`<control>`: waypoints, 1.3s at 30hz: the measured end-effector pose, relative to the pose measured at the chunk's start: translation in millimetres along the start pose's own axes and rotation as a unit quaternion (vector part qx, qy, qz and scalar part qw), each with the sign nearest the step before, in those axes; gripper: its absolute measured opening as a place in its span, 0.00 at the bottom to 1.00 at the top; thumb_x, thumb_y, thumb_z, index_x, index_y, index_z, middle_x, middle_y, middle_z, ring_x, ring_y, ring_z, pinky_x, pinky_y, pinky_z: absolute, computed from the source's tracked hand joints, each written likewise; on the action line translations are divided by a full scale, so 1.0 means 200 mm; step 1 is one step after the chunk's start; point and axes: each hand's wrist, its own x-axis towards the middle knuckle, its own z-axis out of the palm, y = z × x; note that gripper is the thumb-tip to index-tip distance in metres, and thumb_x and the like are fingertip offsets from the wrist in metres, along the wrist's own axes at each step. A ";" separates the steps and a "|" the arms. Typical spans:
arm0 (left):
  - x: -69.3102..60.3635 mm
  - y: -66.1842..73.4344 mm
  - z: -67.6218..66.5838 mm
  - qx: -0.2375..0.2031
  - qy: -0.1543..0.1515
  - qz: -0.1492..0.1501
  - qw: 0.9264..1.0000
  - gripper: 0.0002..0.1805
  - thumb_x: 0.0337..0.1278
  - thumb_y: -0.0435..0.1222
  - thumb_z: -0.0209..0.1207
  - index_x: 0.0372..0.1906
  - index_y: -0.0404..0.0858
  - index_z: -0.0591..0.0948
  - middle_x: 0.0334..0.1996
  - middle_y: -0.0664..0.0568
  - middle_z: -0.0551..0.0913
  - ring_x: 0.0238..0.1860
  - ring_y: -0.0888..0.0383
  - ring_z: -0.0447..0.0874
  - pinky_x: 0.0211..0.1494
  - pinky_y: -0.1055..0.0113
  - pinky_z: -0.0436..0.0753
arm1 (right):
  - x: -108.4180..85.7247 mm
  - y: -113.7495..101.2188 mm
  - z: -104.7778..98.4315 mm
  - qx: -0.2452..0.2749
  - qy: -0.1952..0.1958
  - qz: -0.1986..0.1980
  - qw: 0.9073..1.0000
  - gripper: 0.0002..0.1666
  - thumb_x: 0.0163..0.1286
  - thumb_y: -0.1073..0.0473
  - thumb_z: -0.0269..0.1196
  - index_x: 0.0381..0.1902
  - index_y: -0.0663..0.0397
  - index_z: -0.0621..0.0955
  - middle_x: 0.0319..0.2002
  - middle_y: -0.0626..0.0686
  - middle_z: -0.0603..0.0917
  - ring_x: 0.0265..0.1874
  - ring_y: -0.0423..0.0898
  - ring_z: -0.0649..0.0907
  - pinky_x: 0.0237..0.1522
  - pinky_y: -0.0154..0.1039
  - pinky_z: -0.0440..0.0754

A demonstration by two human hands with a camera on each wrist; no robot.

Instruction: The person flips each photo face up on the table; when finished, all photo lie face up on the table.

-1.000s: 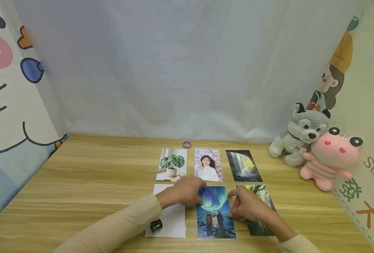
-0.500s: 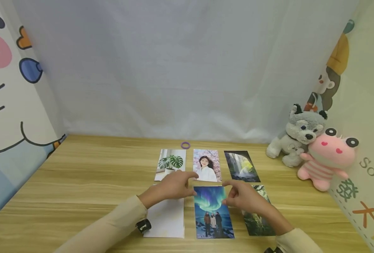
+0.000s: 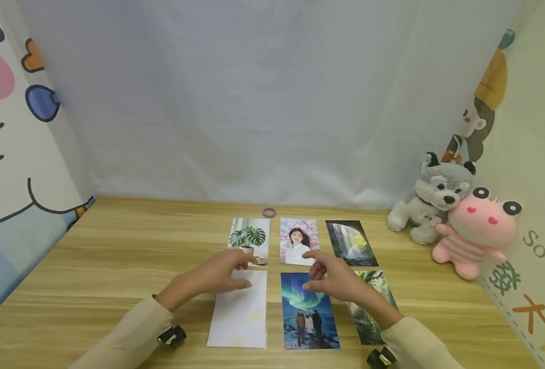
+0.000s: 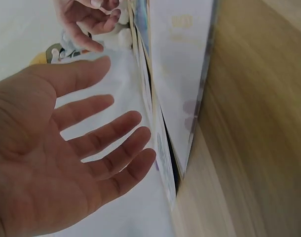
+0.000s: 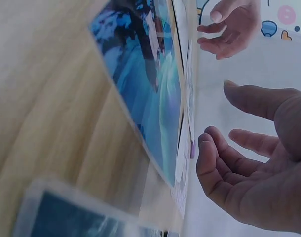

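My left hand point(image 3: 219, 272) hovers above the top of a white sheet point(image 3: 240, 318), fingers spread and holding nothing, as the left wrist view also shows. Over the upper edge of the aurora photo point(image 3: 310, 328), which pictures three people, my right hand point(image 3: 339, 277) is held with loosely bent fingers and nothing between them. Beyond the hands lie a potted plant photo point(image 3: 249, 237), a portrait photo point(image 3: 299, 238) and a waterfall photo point(image 3: 351, 243). A green forest photo point(image 3: 369, 323) lies partly hidden under my right forearm.
A purple ring point(image 3: 269, 212) lies behind the photos near the white curtain point(image 3: 235, 102). At the right stand a grey plush dog point(image 3: 431, 197) and a pink plush frog point(image 3: 477, 230). The wooden table point(image 3: 129, 246) extends to the left.
Both hands have left the aurora photo's edges. The left hand has moved left over the white sheet; the right has shifted slightly left over the aurora photo. The photos keep their layout.
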 end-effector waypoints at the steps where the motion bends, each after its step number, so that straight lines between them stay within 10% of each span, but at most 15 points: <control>1: -0.02 0.00 -0.01 0.005 -0.003 0.001 1.000 0.25 0.54 0.39 0.70 0.57 0.36 0.82 0.43 0.47 0.84 0.44 0.51 0.81 0.46 0.60 0.80 | 0.01 -0.01 0.01 -0.002 -0.004 -0.002 1.000 0.40 0.61 0.57 0.73 0.68 0.63 0.71 0.39 0.55 0.83 0.37 0.43 0.82 0.38 0.36 0.81; 19: -0.23 0.03 -0.02 0.038 -0.116 -0.019 0.992 0.43 0.34 0.50 0.80 0.64 0.47 0.79 0.73 0.36 0.63 0.72 0.36 0.60 0.68 0.38 0.69 | 0.23 -0.14 0.19 -0.049 -0.073 -0.057 0.994 0.41 0.59 0.58 0.75 0.67 0.62 0.73 0.48 0.59 0.83 0.51 0.57 0.83 0.53 0.53 0.81; 39: -0.27 0.06 0.01 0.053 -0.122 -0.041 0.990 0.47 0.27 0.46 0.82 0.65 0.50 0.78 0.72 0.38 0.64 0.73 0.39 0.60 0.70 0.41 0.68 | 0.31 -0.22 0.27 -0.072 -0.090 -0.024 0.993 0.42 0.54 0.59 0.77 0.66 0.60 0.74 0.56 0.63 0.82 0.56 0.58 0.81 0.56 0.53 0.80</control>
